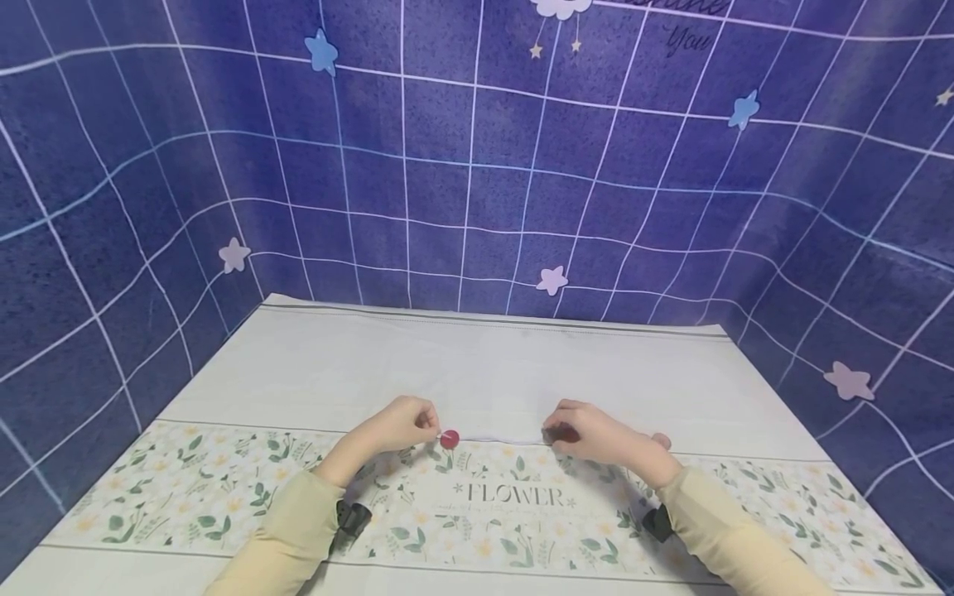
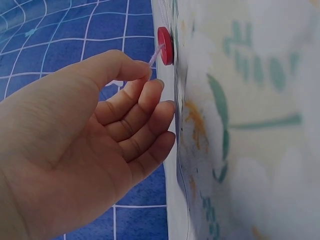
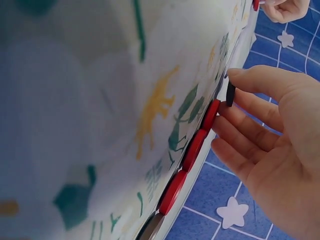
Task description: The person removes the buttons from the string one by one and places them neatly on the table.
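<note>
My left hand pinches the end of a thin pale string between thumb and forefinger. Beside those fingertips, a flat red disc is on the string and touches the cloth. From there the string runs across the cloth toward my right hand. In the right wrist view, that hand's thumb and fingers pinch a small dark disc, seen edge-on. Several more red discs lie in a row by its fingertips, followed by a brown one. Whether the string passes through the dark disc, I cannot tell.
A white tablecloth with a floral band and the word FLOWER covers the table. Behind it and at both sides hangs a blue gridded curtain with stars. Each wrist wears a black device.
</note>
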Demonstrator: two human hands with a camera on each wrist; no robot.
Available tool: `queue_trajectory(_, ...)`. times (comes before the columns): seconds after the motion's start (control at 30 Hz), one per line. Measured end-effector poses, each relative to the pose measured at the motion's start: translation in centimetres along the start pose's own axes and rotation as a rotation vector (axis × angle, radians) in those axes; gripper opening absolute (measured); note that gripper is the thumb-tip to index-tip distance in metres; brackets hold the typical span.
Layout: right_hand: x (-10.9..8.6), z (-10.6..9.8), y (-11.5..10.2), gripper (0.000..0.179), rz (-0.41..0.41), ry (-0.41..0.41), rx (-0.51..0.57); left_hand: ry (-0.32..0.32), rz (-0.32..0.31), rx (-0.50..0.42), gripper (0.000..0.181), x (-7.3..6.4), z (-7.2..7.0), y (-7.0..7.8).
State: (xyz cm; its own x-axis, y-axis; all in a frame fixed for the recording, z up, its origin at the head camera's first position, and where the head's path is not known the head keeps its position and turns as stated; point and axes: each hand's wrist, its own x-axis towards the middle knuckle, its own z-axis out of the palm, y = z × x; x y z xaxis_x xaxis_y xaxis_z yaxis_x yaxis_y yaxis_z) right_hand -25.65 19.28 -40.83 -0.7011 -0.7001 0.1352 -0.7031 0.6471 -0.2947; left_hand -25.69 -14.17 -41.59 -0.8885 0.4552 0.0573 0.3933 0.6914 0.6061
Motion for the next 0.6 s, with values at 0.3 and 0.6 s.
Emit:
queue_trajectory(0.3, 0.04, -0.05, -0.11, 0.029, -0.004, -0.005, -0.010, 0.002, 0.016, 0.006, 0.004, -0.09, -0.01, 0.01)
queue_trajectory(0.6, 0.10, 0.14, 0.05, 0.029, 0.018, -0.024, 0.000, 0.003, 0.021, 0.008, 0.004, -0.04, 0.06, -0.17)
